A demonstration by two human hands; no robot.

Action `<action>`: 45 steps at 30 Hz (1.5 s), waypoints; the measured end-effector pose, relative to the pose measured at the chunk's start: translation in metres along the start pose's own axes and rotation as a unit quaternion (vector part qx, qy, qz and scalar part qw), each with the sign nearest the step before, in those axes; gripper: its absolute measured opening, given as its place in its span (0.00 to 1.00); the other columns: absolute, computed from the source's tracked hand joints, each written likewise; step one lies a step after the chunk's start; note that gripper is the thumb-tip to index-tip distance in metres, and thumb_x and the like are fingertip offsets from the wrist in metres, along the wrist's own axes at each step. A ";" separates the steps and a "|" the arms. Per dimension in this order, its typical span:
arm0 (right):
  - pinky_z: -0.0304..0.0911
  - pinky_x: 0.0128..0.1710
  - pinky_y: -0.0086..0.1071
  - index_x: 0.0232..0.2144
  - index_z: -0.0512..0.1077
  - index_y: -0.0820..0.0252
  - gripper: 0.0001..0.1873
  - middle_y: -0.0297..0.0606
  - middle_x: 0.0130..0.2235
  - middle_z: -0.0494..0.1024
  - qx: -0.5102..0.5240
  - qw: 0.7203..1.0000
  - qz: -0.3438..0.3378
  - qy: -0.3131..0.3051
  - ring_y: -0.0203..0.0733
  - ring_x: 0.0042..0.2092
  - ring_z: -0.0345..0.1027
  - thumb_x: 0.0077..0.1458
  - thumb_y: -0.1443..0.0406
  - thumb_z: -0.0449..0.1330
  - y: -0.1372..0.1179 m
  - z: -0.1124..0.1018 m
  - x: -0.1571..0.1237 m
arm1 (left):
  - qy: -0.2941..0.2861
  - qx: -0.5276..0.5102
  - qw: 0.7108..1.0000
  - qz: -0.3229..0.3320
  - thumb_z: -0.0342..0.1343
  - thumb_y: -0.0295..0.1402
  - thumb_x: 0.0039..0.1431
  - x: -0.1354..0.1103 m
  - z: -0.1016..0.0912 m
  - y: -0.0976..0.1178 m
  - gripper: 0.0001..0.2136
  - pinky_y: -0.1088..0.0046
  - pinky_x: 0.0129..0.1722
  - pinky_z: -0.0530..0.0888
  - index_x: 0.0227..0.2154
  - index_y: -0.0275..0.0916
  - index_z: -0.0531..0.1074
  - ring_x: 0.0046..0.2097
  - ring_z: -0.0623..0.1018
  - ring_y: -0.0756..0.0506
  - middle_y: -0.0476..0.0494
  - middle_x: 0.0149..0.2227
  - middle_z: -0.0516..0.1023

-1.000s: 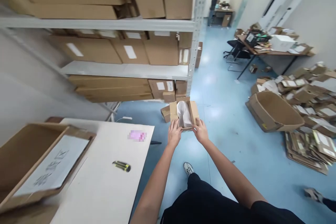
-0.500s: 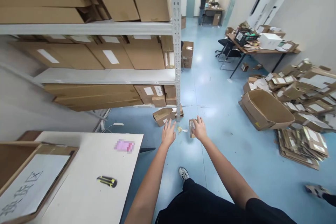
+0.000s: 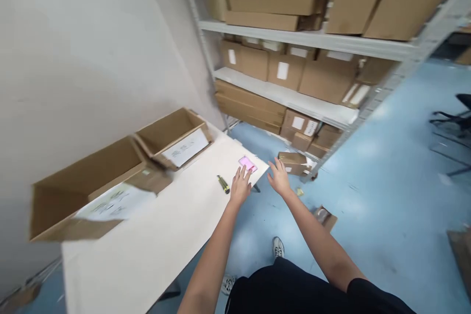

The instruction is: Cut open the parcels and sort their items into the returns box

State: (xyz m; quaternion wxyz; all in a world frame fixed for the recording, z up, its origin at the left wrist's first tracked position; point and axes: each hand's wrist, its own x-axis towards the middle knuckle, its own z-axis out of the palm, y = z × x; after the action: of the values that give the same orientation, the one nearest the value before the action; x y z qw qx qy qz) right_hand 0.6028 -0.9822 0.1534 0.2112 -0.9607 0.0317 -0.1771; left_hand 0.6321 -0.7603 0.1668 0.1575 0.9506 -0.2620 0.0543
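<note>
My left hand (image 3: 241, 187) is over the table's right edge with fingers spread, holding nothing. Just beyond its fingertips lies a flat pink item (image 3: 247, 163), perhaps a phone; whether the fingers touch it I cannot tell. A black and yellow box cutter (image 3: 222, 184) rests on the white table (image 3: 176, 216) to the left of that hand. My right hand (image 3: 279, 176) hangs in the air past the table corner, fingers apart and empty. Beyond it on the floor is a cardboard box (image 3: 292, 163). A small open box (image 3: 324, 218) lies on the floor by my right forearm.
Two open cardboard boxes with paper labels stand along the table's wall side, a long one (image 3: 84, 171) and a smaller one (image 3: 172, 130). A metal shelf rack (image 3: 257, 89) full of cartons rises ahead. A chair (image 3: 451, 122) is at the far right on the blue floor (image 3: 382, 196).
My view has swung left toward the table and wall. Both hands are now nearer the table corner; the right hand is away from the small floor box it was over before.
</note>
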 end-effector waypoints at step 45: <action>0.56 0.67 0.51 0.69 0.61 0.57 0.35 0.49 0.73 0.54 0.232 0.393 -0.785 -0.419 0.59 0.72 0.48 0.61 0.64 0.61 -0.865 0.211 -0.577 | 0.234 0.122 0.400 -0.878 0.59 0.32 0.59 -0.916 -0.166 -0.166 0.30 0.48 0.66 0.67 0.65 0.41 0.64 0.71 0.60 0.30 0.32 0.71 0.60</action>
State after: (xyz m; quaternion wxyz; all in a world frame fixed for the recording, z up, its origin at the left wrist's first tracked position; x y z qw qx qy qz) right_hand 0.1257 -0.0343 0.1469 0.1808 -0.4279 -0.8710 0.1601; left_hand -0.0705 -0.1307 0.1086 0.0557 0.6164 0.7734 0.1375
